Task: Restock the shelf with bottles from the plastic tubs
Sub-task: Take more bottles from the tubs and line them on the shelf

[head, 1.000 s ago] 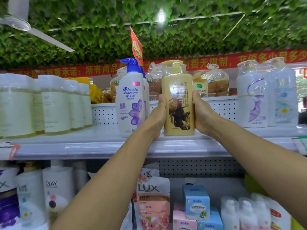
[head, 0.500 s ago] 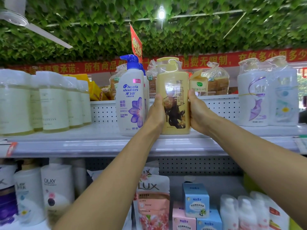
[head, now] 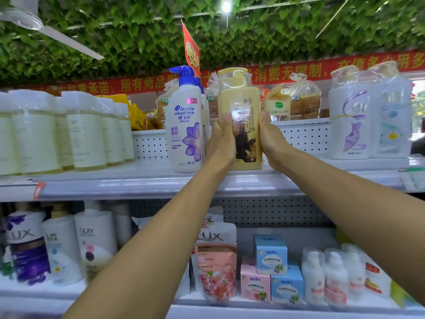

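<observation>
The left hand [head: 222, 140] and the right hand [head: 269, 137] form one grip between them, each pressed to a side of the yellow pump bottle [head: 240, 120] at about mid-height, thumbs laid up its front edges; the other fingers are hidden behind it, so how far they curl round it cannot be seen. The bottle stands upright, its base on or just above the top shelf [head: 138, 187]. It looks full, so probably heavy for one hand, with a stiff body and a glossy clear wrap over the pump that may slide under the palms. Low on the flat sides seems the safest hold, never the wrapped pump head. Just left of the grip stands the Head & Shoulders bottle [head: 184, 125], nearly touching the left hand; further right, well apart, are two white bottles [head: 368, 118].
</observation>
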`<state>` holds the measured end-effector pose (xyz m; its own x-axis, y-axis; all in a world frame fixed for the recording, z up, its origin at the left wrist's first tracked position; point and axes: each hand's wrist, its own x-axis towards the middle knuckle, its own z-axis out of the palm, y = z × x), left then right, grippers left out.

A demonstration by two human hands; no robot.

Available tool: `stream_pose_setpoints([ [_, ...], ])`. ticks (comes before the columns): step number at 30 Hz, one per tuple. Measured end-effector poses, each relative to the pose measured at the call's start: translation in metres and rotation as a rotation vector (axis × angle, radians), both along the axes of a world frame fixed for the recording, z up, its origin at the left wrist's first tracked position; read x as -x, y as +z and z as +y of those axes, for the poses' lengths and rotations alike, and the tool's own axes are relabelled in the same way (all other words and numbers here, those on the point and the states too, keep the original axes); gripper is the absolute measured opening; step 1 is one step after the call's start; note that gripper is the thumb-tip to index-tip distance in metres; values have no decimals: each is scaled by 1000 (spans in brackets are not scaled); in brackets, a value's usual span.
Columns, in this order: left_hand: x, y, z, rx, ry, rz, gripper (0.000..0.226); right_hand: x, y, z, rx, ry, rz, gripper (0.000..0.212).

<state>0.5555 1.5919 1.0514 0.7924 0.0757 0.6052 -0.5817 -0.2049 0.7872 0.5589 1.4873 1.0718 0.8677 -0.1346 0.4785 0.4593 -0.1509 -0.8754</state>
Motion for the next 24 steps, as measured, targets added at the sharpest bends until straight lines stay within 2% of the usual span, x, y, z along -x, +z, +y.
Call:
stream_pose_setpoints([
  [5, 31, 0, 4, -48, 25, -32, 46, 7, -5, -2, 43, -202, -161, 36],
  [9, 41, -9, 18, 37, 48, -31, 49, 19, -15, -5, 119, -278, -219, 40],
  [14, 78, -30, 38, 308, -93, 11, 20, 51, -31, 0, 69, -366, -421, 43],
  [17, 95, -51, 45, 407, -160, 92, 17, 70, -50, 10, 85, -377, -509, 36],
  [21, 105, -80, 53, 438, -264, 225, 19, 95, -85, 26, 107, -312, -486, 29],
  [24, 108, -105, 63, 453, -309, 321, 18, 108, -120, 34, 111, -266, -397, 29],
])
